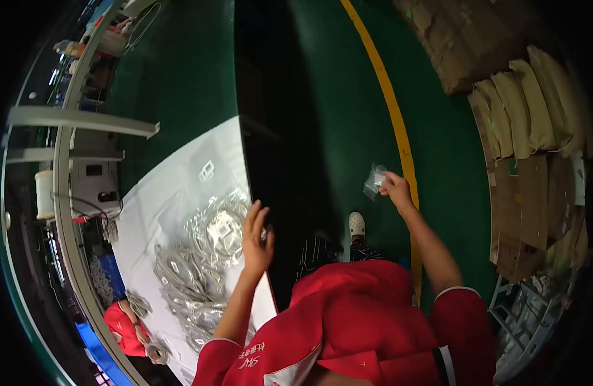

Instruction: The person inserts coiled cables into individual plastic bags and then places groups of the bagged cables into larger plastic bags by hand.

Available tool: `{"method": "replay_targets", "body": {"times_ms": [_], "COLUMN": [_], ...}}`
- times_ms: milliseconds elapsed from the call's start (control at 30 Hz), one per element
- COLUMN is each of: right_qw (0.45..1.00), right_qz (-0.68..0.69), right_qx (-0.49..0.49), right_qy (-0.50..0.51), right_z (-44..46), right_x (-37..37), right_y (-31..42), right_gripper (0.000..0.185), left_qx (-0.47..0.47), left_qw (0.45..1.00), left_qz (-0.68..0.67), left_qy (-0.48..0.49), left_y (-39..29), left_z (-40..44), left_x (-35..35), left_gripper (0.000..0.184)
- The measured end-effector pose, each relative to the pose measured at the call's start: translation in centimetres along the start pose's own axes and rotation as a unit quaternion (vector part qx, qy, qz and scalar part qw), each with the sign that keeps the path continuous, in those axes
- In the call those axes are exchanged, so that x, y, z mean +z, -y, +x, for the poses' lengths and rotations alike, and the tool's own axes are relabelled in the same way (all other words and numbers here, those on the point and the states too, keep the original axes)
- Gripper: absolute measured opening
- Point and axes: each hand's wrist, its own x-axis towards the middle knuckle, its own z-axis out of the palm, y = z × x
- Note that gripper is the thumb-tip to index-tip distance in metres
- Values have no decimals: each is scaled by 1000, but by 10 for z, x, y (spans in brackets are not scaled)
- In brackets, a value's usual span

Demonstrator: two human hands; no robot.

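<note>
My right hand (397,190) is held out over the floor, its fingers pinched on a small crumpled clear plastic bag (375,181). Whatever the bag may contain is too small to make out. At the table's edge, my left hand (257,241) has its fingers stretched out and apart, beside a coiled cable in a clear bag (224,233) with a white label. I cannot tell whether the hand touches that bag. More coiled grey cables (184,273), several in clear bags, lie heaped on the white table (142,222).
Another person in a red shirt (124,329) handles cable coils at the table's far side. Metal shelf posts (68,161) and a white spool (45,194) stand left. Right are cardboard boxes (518,206), stacked tan sacks (528,106) and a yellow floor line (390,96).
</note>
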Motion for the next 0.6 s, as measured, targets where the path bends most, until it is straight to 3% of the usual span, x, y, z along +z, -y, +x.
{"method": "replay_targets", "body": {"times_ms": [67,233,333,400,433,533,600], "right_qw": [992,987,991,992,994,991,983], "right_qz": [122,152,129,113,102,87,106], "right_qx": [-8,25,36,54,35,12,88], "right_qy": [-29,-42,9,26,35,97,122], "right_z": [20,91,141,182,206,275,328], "right_x": [8,29,44,54,62,100,143], "right_y": [13,65,112,137,147,189,197], "right_gripper": [32,33,28,27,28,26,25], "left_qx": [5,-35,-48,-84,-41,-68,-83], "left_qw": [999,986,986,974,973,976,976], "left_qz": [22,123,140,202,221,207,203], "left_qy": [-28,-104,-82,-58,-52,2,12], "left_y": [28,121,167,166,171,150,147], "left_z": [50,182,259,297,309,331,330], "left_x": [-1,6,13,25,30,23,21], "left_gripper": [47,47,50,55,63,72,73]}}
